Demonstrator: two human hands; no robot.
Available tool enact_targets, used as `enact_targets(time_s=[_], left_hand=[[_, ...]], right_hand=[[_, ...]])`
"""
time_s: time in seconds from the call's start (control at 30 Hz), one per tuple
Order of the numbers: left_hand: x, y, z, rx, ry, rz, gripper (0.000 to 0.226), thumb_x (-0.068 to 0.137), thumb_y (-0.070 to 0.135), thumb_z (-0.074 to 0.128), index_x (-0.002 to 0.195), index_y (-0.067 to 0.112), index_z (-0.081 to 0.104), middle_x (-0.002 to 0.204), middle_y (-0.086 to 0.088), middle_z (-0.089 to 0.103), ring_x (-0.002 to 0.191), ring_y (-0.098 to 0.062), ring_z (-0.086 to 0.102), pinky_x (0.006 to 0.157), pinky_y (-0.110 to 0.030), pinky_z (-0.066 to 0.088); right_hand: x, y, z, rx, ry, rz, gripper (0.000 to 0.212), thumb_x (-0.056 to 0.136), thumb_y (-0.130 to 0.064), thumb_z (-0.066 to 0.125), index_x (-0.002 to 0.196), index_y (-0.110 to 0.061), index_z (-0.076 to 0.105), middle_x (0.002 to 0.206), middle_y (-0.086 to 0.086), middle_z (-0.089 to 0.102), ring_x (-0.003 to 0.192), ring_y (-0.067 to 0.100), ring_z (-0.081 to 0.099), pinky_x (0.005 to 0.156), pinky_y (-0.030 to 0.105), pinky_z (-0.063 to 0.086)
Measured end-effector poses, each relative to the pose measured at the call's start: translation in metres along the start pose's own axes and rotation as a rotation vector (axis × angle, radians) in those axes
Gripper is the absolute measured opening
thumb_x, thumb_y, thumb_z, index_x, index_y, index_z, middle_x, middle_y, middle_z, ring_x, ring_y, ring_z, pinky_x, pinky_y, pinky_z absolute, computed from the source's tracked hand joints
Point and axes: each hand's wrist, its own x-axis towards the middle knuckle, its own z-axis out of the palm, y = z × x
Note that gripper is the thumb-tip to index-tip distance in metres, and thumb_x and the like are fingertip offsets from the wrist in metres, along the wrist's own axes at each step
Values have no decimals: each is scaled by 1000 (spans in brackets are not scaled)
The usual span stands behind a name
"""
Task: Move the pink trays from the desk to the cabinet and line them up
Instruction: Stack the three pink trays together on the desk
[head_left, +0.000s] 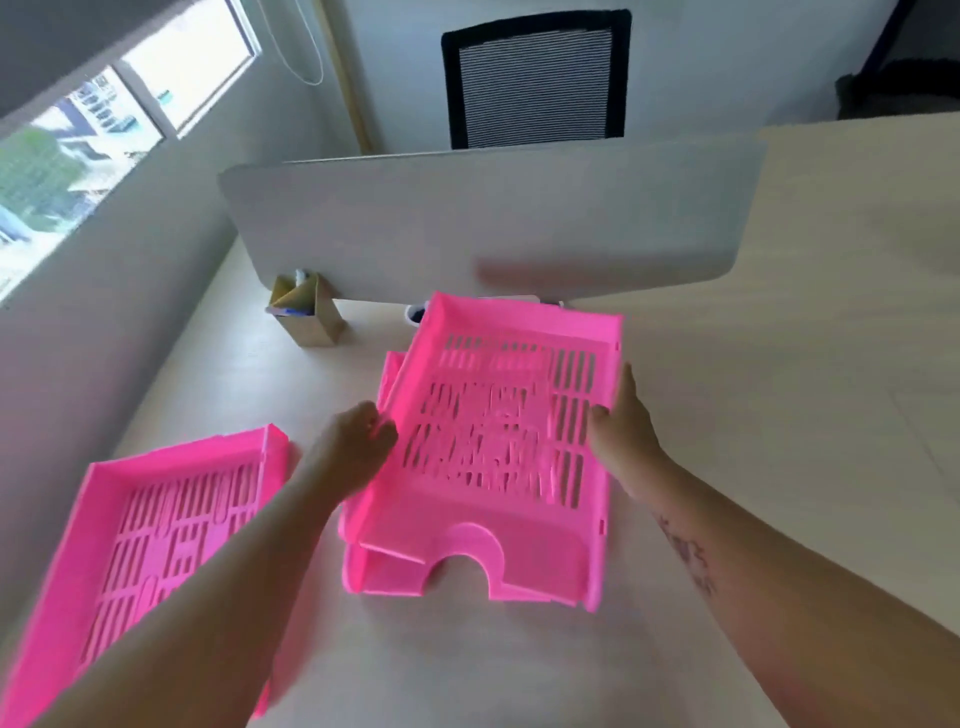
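Note:
A pink slotted tray (498, 514) sits tilted on top of another pink tray (387, 571) in the middle of the desk. My left hand (358, 441) grips the top tray's left wall. My right hand (623, 426) holds its right wall. A third pink tray (109, 519) lies flat at the desk's near left corner, partly hidden by my left forearm. The cabinet is not in view.
A cardboard pen holder (311, 317) stands by the grey divider screen (493, 223) at the back of the pale desk (779, 415). A small white cup (415, 313) peeks out behind the trays. A black mesh chair (535, 78) stands beyond the screen. A window is at left.

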Motion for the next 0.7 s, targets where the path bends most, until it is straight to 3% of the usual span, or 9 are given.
enact_targets(time_s=[0.13, 0.23, 0.37, 0.43, 0.57, 0.7], left_hand=[[1, -36, 7, -56, -6, -51, 27, 97, 24, 48, 76, 6, 50, 65, -5, 52, 60, -26, 50, 53, -31, 37], [-1, -52, 12, -89, -13, -46, 27, 97, 23, 46, 75, 7, 49, 66, -7, 54, 60, -26, 52, 55, -33, 43], [-4, -60, 19, -145, -60, -57, 27, 100, 20, 43, 76, 7, 46, 69, -9, 56, 58, -23, 51, 53, -34, 45], [-6, -61, 22, -177, -56, -53, 28, 99, 21, 42, 82, 0, 50, 73, -15, 59, 62, -28, 54, 59, -39, 51], [-9, -65, 23, -234, -47, -66, 28, 98, 20, 43, 81, -1, 49, 66, -9, 53, 56, -23, 45, 51, -32, 35], [-18, -66, 28, -245, -83, -87, 28, 100, 24, 45, 77, 8, 43, 67, -4, 51, 54, -16, 43, 47, -29, 35]], right_hand=[[1, -10, 30, -36, -52, 15, 69, 99, -7, 32, 157, -22, -1, 105, 12, 61, 49, 16, 44, 43, 28, 36], [2, -12, 43, -67, -89, 46, 68, 101, -10, 32, 157, -23, -5, 131, 26, 57, 45, 13, 38, 42, 28, 33], [10, -9, 58, -67, -86, 61, 70, 101, -8, 31, 157, -28, -6, 133, 29, 55, 47, 15, 39, 47, 33, 37], [13, -10, 62, -53, -55, 61, 70, 100, -7, 30, 157, -28, -4, 136, 24, 53, 48, 15, 40, 47, 32, 37], [14, -14, 62, -71, -39, 52, 68, 101, -6, 28, 157, -28, -2, 154, 17, 37, 50, 15, 43, 44, 28, 37], [11, -15, 59, -122, -49, 53, 67, 102, -7, 28, 157, -31, -3, 158, 16, 31, 46, 12, 38, 41, 26, 35]])
